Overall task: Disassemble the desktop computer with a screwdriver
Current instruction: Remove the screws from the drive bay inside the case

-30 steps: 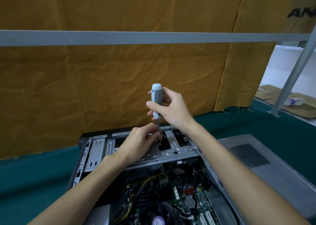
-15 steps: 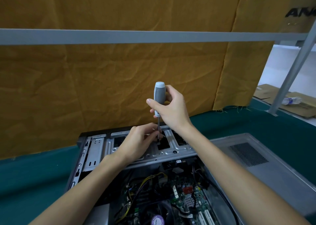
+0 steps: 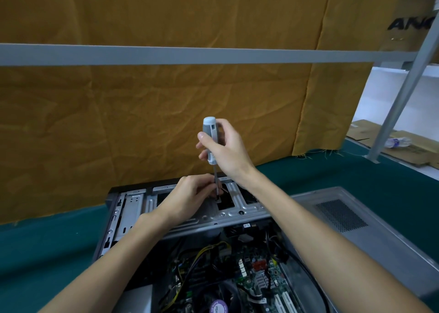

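Observation:
An open desktop computer case (image 3: 133, 208) lies on the green table, its motherboard (image 3: 249, 281) and wires exposed at the bottom. My right hand (image 3: 228, 151) grips the grey-and-white handle of a screwdriver (image 3: 210, 134), held upright. Its tip stands on a screw on the metal drive bracket (image 3: 237, 211) at the case's far end. My left hand (image 3: 190, 198) rests on the bracket, and its fingertips pinch the screwdriver's shaft just above the tip.
The removed grey side panel (image 3: 351, 220) with a vent grille lies right of the case. An orange cloth (image 3: 142, 113) hangs behind, crossed by a grey metal rail (image 3: 190, 56). A slanted metal post (image 3: 403, 91), cardboard and a plastic bottle (image 3: 399, 142) are at far right.
My right hand has shifted its grip on the handle, fingers moving round it as it turns. The left hand stays at the shaft's tip. The view has shifted slightly.

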Demonstrator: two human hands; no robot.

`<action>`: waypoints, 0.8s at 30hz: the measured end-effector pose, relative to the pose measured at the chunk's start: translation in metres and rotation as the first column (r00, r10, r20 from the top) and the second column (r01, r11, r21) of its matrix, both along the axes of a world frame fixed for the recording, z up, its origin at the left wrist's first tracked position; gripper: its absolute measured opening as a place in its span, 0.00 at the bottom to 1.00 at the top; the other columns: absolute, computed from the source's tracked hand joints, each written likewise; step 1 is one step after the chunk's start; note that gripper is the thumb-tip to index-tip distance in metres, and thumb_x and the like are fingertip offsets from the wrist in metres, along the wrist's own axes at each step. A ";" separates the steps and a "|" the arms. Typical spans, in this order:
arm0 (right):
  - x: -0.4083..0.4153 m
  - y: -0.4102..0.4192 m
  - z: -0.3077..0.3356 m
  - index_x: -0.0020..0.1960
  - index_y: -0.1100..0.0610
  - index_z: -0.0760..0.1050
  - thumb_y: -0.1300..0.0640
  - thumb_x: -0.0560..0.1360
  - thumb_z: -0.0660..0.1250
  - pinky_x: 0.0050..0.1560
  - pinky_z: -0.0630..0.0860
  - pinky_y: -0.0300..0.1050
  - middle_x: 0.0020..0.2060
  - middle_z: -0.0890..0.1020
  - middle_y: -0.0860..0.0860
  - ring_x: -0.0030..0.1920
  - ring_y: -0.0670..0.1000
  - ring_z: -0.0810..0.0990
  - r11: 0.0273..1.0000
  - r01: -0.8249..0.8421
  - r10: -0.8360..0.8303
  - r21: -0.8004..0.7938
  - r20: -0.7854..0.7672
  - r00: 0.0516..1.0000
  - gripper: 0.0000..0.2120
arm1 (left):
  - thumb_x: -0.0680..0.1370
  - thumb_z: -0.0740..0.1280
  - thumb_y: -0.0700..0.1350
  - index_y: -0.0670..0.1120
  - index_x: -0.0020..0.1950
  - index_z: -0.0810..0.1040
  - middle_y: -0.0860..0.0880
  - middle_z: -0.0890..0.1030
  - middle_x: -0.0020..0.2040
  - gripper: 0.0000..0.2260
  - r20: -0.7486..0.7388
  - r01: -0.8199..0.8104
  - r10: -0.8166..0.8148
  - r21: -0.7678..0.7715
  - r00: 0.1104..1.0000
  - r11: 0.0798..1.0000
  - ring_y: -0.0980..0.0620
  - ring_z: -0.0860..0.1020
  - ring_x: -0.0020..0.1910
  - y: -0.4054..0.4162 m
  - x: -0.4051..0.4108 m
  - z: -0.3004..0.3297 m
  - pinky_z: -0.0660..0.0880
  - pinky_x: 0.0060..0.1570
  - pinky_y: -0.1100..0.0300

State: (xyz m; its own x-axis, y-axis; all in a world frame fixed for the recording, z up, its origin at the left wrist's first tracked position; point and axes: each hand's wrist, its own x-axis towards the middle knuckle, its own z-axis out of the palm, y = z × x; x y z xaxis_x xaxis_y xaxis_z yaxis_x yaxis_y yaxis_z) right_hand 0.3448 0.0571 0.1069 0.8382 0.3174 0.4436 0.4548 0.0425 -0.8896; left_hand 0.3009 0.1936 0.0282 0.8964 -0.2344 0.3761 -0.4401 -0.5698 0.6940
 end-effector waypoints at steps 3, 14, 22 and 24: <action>-0.003 0.001 -0.002 0.53 0.55 0.74 0.56 0.77 0.73 0.38 0.81 0.44 0.43 0.83 0.57 0.36 0.54 0.86 0.999 0.030 -0.034 0.042 0.105 0.994 0.09 | 0.83 0.65 0.43 0.49 0.51 0.84 0.56 0.86 0.49 0.08 -0.060 0.025 -0.027 -0.036 0.998 0.999 0.57 0.84 0.50 0.002 0.001 0.002 0.80 0.54 0.58; -0.005 0.008 -0.004 0.52 0.55 0.70 0.55 0.73 0.78 0.33 0.78 0.40 0.42 0.81 0.57 0.31 0.47 0.81 0.991 0.108 -0.115 0.078 0.091 0.989 0.17 | 0.81 0.68 0.41 0.45 0.51 0.86 0.54 0.87 0.45 0.06 -0.083 0.016 -0.018 -0.020 0.996 1.000 0.56 0.85 0.48 0.000 0.002 0.006 0.80 0.55 0.49; -0.010 0.016 -0.006 0.48 0.50 0.71 0.45 0.74 0.74 0.32 0.71 0.34 0.31 0.74 0.42 0.30 0.39 0.73 0.978 0.172 -0.166 0.120 -0.061 0.984 0.14 | 0.83 0.65 0.40 0.45 0.53 0.85 0.54 0.86 0.48 0.08 -0.075 0.037 -0.032 0.063 0.997 0.997 0.59 0.83 0.51 -0.005 -0.002 0.012 0.78 0.57 0.51; -0.010 0.014 -0.004 0.46 0.51 0.72 0.46 0.77 0.72 0.32 0.72 0.36 0.30 0.76 0.45 0.30 0.44 0.76 0.966 0.188 -0.189 0.178 -0.014 0.982 0.12 | 0.82 0.66 0.41 0.45 0.52 0.85 0.55 0.87 0.47 0.08 -0.057 0.019 -0.015 0.063 0.998 0.998 0.59 0.83 0.49 -0.005 -0.003 0.011 0.79 0.55 0.52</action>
State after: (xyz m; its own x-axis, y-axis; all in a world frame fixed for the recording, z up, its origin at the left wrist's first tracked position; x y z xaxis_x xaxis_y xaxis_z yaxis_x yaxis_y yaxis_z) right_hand 0.3348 0.0714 0.1025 0.8737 0.0697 0.4814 0.4726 0.1125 -0.8741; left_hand 0.2982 0.1887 0.0388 0.9115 -0.2715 0.3089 -0.4112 -0.6061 0.6808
